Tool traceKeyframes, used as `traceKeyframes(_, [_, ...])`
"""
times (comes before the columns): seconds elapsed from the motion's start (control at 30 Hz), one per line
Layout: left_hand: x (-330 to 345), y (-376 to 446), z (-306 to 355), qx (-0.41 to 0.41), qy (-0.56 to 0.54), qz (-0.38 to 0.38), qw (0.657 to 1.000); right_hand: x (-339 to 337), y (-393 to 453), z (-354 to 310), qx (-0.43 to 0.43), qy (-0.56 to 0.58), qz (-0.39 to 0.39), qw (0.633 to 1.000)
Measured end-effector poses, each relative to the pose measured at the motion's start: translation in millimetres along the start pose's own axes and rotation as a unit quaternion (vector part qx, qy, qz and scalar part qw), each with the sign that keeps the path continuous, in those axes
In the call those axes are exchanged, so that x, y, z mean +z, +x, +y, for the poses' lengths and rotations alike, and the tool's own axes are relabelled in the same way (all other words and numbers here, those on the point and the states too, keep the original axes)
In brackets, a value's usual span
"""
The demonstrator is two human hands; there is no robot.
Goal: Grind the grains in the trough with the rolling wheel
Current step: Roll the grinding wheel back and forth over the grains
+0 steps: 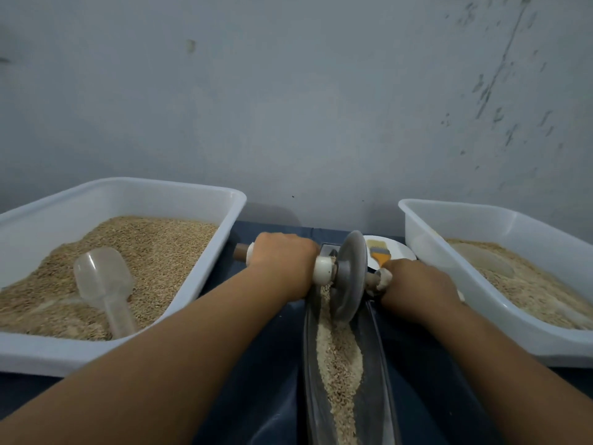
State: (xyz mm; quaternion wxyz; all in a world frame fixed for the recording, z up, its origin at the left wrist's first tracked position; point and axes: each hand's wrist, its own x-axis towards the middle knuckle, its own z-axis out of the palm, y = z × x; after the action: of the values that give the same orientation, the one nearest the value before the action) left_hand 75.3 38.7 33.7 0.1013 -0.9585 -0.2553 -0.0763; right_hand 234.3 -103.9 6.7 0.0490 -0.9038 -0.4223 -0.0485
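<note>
Two big white plastic tubs flank the work on the dark blue cloth-covered bench (263, 396). The left tub (199, 284), at the bench's left edge, holds a deep bed of tan whole grain with a translucent plastic scoop (102, 284) lying in it. The right tub (481, 303), at the right edge, holds a shallower, paler layer that looks finer.

Between them a long, narrow dark trough (373, 364) runs from the near edge toward the wall. The grains in it (338, 358) lie in a ragged strip, coarse and crumbly, so I'd say the grinding is partway: some has broken down, but the grit still needs more passes.

The grey metal rolling wheel (349, 277) stands on edge in the far half of the trough, on a wooden axle with white collars. The left hand (282, 261) is curled tight round the left handle and the right hand (417, 287) round the right one.

Behind the wheel, a small white plate (401, 252) carries an orange-handled brush (380, 253).
</note>
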Motion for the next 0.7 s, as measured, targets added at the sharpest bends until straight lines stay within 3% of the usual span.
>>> traceKeyframes(0.23, [18.9,-22.7,-1.0,0.028,-0.023,0.002,0.999,5.5,-23.8,6.6,-0.020,-0.019,-0.083,0.996])
traceKeyframes(0.43, [9.9,5.2,-7.2,-0.011,-0.069,-0.034,0.997,-14.1,8.7,-7.7,-0.023,-0.047,0.003,0.999])
traceKeyframes(0.6, [19.9,-7.1,-12.2,0.000,-0.099,-0.091,0.991,-12.4,2.8,-7.0,-0.043,-0.088,-0.022,0.995])
traceKeyframes(0.7, [31.3,-21.5,-12.2,0.006,-0.091,-0.074,0.993,-7.6,-6.0,-4.3,-0.065,-0.097,-0.043,0.992])
